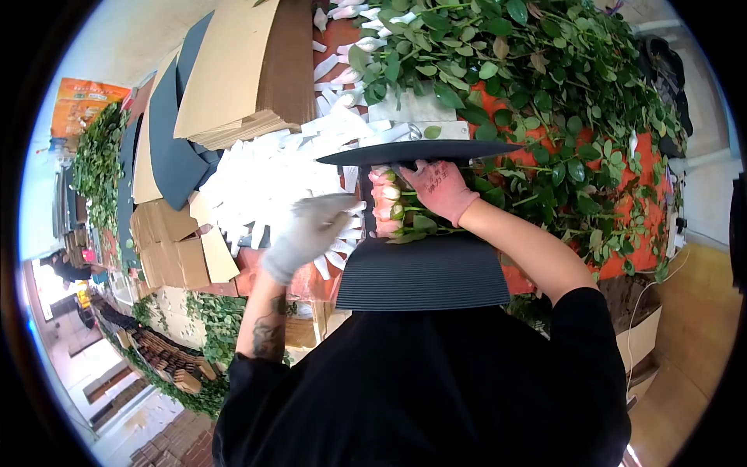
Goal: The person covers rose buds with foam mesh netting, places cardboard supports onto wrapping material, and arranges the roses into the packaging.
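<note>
My left hand (305, 236), in a pale grey glove, hovers left of the roses beside a heap of white sleeves; motion smears its fingers. My right hand (441, 191), in a pink glove with dark writing, lies over the rose stems. Its fingers bend in at the inner side of a raised black sheet (424, 152), and what they grip is partly hidden. Pale pink roses (387, 204) lie in a row, heads to the left and leafy stems to the right. Nearest my body is a stack of black corrugated sheets (424, 276).
White sleeves (264, 183) are heaped at left, below a stack of brown cardboard (233, 74). Leafy rose stems (537, 78) cover the right of the orange table (634, 202). Cut cardboard pieces (167, 241) lie at far left. More greenery (210, 327) is on the floor.
</note>
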The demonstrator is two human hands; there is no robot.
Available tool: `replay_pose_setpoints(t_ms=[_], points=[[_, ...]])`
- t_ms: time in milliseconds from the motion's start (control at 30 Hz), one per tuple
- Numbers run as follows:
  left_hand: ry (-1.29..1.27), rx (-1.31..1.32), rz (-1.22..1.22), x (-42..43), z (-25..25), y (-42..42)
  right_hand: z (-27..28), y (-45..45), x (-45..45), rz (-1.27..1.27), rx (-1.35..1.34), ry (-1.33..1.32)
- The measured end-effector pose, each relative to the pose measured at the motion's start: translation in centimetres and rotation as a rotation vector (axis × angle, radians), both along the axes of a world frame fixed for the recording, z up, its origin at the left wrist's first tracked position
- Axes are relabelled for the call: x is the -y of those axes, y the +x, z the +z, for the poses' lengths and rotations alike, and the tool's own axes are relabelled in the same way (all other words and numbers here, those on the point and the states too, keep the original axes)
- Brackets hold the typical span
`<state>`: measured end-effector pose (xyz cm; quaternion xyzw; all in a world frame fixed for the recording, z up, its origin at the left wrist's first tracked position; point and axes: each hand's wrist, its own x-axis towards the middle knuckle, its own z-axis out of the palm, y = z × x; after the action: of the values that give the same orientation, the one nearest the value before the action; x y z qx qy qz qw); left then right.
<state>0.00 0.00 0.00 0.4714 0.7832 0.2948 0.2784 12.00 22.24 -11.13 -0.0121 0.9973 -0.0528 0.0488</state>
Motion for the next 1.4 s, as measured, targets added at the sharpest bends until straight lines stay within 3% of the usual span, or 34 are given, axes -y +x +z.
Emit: replay_pose_setpoints(t_ms=[33, 167, 233, 267, 300, 333, 367, 400, 433, 467, 533, 567, 600, 633, 700, 767, 833, 967, 1133, 1200, 1233, 1300, 1367, 1400], points=[[0.112, -0.053, -0.11, -1.4, -2.0, 1.0, -0.8, 0.2, -0.1, 0.002, -0.074, 0.06], [-0.083, -0.43, -0.201, -3.9, -5.7, 2.3, 1.6, 0.7, 0.9, 0.026, -0.14, 0.079], [-0.172, -0.263, -0.11, -5.4, -5.9, 2.2, 2.2, 0.5, 0.2, -0.006, -0.092, -0.016], [-0.216, -0.297, -0.112, -5.5, -5.4, 2.5, 0.8, 1.3, -0.2, 0.089, -0.255, 0.007], [-0.264, -0.329, -0.11, -5.6, -5.2, 2.6, 4.7, 1.9, -0.3, 0.118, -0.195, -0.061], [-0.308, -0.188, -0.117, -5.8, -5.0, 2.2, 10.9, 2.3, -0.5, 0.087, -0.013, -0.218], [-0.356, -0.039, -0.117, -5.6, -5.1, 1.9, 11.5, 4.1, -1.4, 0.147, -0.303, -0.238], [-0.267, -0.343, -0.189, -4.8, -7.1, 2.1, 16.5, 4.4, -2.9, 0.179, -0.275, -0.396], [-0.268, -0.336, -0.173, -4.7, -7.0, 2.3, 19.4, 4.2, -5.3, 0.281, -0.286, -0.622], [-0.25, -0.396, -0.166, -4.7, -6.6, 2.9, 21.8, 2.5, -8.4, 0.455, -0.202, -1.06], [-0.249, -0.399, -0.155, -4.5, -6.1, 3.3, 21.8, 1.4, -8.8, -0.242, -0.501, -1.473], [-0.255, -0.4, -0.144, -4.5, -5.9, 3.3, 22.7, -1.4, -11.5, -0.078, -0.545, -0.558], [-0.275, -0.35, -0.145, -4.7, -5.6, 3.2, 19.5, -4.6, -13.4, -0.185, -0.343, -0.574], [-0.295, -0.3, -0.151, -4.8, -5.3, 3.1, 13.0, -6.9, -15.8, -0.143, -0.435, -0.297], [-0.244, -0.408, -0.168, -4.4, -6.3, 2.9, 7.7, -9.4, -16.2, -0.146, -0.242, 0.101], [-0.313, -0.37, -0.187, -4.9, -5.3, 3.0, 5.0, -10.9, -16.4, -0.119, -0.243, 0.136], [-0.348, -0.317, -0.166, -4.8, -4.8, 3.1, 3.8, -12.1, -16.5, -0.278, -0.181, 0.206], [-0.317, -0.301, -0.147, -4.8, -5.2, 3.0, 2.6, -12.2, -16.8, -0.181, -0.085, 0.401], [-0.28, -0.341, -0.141, -4.5, -5.7, 3.2, 6.0, -11.6, -17.1, -0.144, -0.051, 0.467], [-0.271, -0.346, -0.142, -4.5, -5.8, 3.1, 7.5, -12.1, -18.8, -0.091, -0.297, 0.476], [-0.27, -0.342, -0.142, -4.5, -5.9, 3.2, 9.3, -12.6, -19.7, -0.163, -0.342, 0.532], [-0.284, -0.385, -0.165, -4.5, -6.1, 3.1, 14.8, -13.1, -21.1, -0.274, -0.538, 0.397], [-0.306, -0.419, -0.192, -4.5, -6.0, 3.5, 19.6, -13.8, -20.0, -0.325, -0.39, 0.408], [-0.305, -0.395, -0.189, -4.5, -5.7, 3.4, 19.4, -13.6, -19.1, -0.271, -0.302, 0.371]])
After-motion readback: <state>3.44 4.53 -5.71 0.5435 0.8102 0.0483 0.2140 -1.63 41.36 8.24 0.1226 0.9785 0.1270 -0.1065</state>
